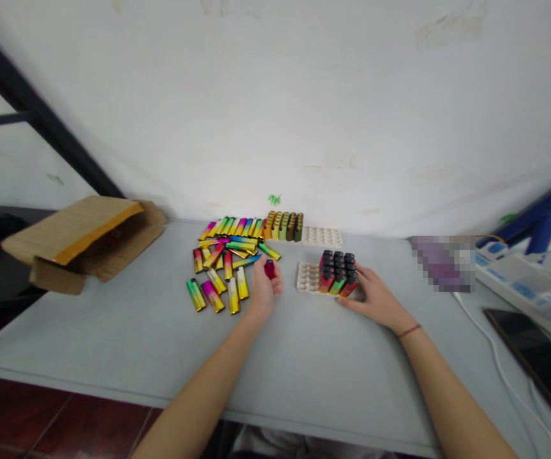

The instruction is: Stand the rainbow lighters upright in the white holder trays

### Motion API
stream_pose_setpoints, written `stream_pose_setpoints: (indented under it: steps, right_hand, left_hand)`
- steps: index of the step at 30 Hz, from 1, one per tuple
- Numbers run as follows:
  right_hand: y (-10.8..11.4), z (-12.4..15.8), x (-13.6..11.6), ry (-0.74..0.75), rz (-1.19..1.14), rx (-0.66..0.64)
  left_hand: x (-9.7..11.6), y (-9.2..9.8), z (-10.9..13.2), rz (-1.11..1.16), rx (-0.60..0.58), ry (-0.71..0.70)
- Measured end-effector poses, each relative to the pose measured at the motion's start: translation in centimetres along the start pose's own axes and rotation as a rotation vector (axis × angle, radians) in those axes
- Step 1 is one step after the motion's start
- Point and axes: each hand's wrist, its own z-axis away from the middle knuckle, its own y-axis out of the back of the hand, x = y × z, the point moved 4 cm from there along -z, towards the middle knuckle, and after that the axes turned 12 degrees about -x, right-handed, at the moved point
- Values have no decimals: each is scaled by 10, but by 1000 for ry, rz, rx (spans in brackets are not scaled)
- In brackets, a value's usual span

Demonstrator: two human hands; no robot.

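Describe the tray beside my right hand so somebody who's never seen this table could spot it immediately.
On the gray table, look right of the loose lighters to the right hand. Beside that hand sits a white tray. Unlike the bare-holed tray nearer the wall, it has black-topped lighters standing in its right part and open holes on its left.

Left grip (264,284) curled, right grip (374,296) spread
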Motion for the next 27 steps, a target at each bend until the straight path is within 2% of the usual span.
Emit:
stream_pose_setpoints:
  steps: [8,13,18,20,23,27]
  right_hand:
    - [-1,0,1,3,3,11]
    - [-1,0,1,10,-1,9]
    - [-1,-1,1,8,0,6]
    - [-1,-1,0,11,0,6]
    - [0,-2,-1,20,-2,9]
    - [0,-2,-2,19,5,16]
  left_hand:
    - [7,-1,2,-14,10,-88]
    - [4,-1,0,-107,5,-157]
    - [6,-16,-5,-370,-139,-382]
    - [8,-22,-11,-504,-186,-428]
    - [13,-25,-24,-725,-181,-497]
    - [9,-24,-41,-863,-227,-510]
